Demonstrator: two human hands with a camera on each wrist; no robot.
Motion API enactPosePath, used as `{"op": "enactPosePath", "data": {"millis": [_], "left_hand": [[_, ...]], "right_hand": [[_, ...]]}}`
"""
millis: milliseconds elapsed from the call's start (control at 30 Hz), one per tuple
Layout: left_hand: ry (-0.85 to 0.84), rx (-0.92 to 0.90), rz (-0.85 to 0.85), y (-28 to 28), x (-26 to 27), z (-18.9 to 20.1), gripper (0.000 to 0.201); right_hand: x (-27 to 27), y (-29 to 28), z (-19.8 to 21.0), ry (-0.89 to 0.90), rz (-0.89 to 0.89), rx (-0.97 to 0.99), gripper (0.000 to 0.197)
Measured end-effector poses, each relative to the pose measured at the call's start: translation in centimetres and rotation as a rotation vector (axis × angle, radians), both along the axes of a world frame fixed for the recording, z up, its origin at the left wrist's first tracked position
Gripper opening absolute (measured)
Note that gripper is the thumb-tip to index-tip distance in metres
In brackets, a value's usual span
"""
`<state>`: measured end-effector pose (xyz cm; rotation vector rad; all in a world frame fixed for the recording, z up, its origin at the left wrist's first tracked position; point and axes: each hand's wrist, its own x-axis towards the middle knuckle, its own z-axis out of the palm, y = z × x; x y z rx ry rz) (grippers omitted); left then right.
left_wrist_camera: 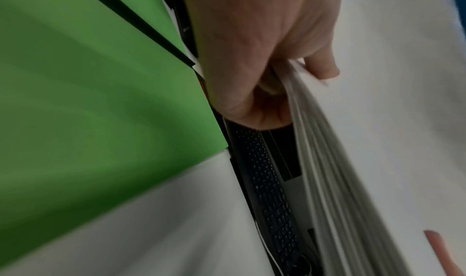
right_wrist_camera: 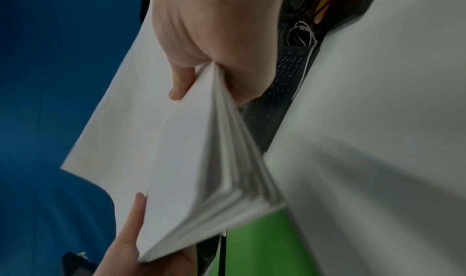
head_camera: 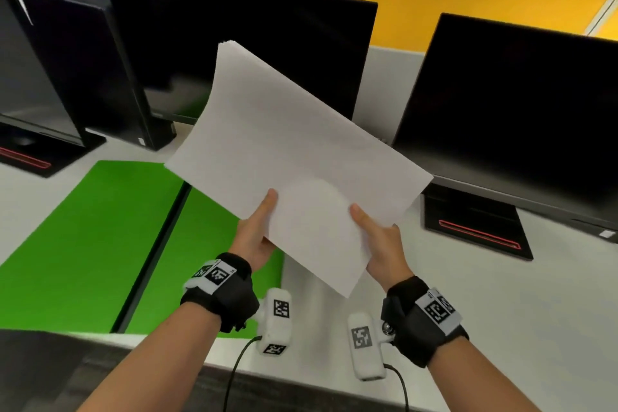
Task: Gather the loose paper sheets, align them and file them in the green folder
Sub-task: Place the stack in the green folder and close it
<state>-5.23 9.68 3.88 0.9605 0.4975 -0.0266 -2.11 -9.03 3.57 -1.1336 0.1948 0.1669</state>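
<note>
A stack of white paper sheets point(head_camera: 294, 157) hangs tilted in the air above the desk, its edges roughly squared. My left hand point(head_camera: 259, 234) pinches the stack's near left edge, thumb on top and fingers beneath. My right hand point(head_camera: 378, 241) pinches the near right edge the same way. The sheet edges fan slightly in the left wrist view point(left_wrist_camera: 327, 160) and the right wrist view point(right_wrist_camera: 227, 160). The green folder point(head_camera: 100, 237) lies open and flat on the desk at the left, below the stack, with a dark spine down its middle.
Three dark monitors stand along the back of the white desk point(head_camera: 501, 311): one at far left point(head_camera: 30, 84), one in the middle point(head_camera: 234, 43), one at right point(head_camera: 515, 104). A black keyboard point(left_wrist_camera: 272, 190) lies behind the stack. The desk's front edge point(head_camera: 100, 334) is close below my arms.
</note>
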Motion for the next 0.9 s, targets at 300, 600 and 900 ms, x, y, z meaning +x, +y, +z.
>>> {"op": "enactPosePath", "data": {"millis": [300, 600, 900], "left_hand": [[-0.09, 0.293, 0.146, 8.0, 0.3, 0.5, 0.043], [-0.036, 0.434, -0.152, 21.5, 1.9, -1.8, 0.048], [0.025, 0.539, -0.454, 23.6, 3.7, -4.6, 0.039]], "right_hand": [[-0.4, 7.0, -2.6, 0.145, 0.034, 0.11, 0.045], [1.0, 10.6, -3.0, 0.145, 0.258, -0.47, 0.022], [-1.3, 16.3, -7.9, 0.128, 0.255, -0.772, 0.04]]}}
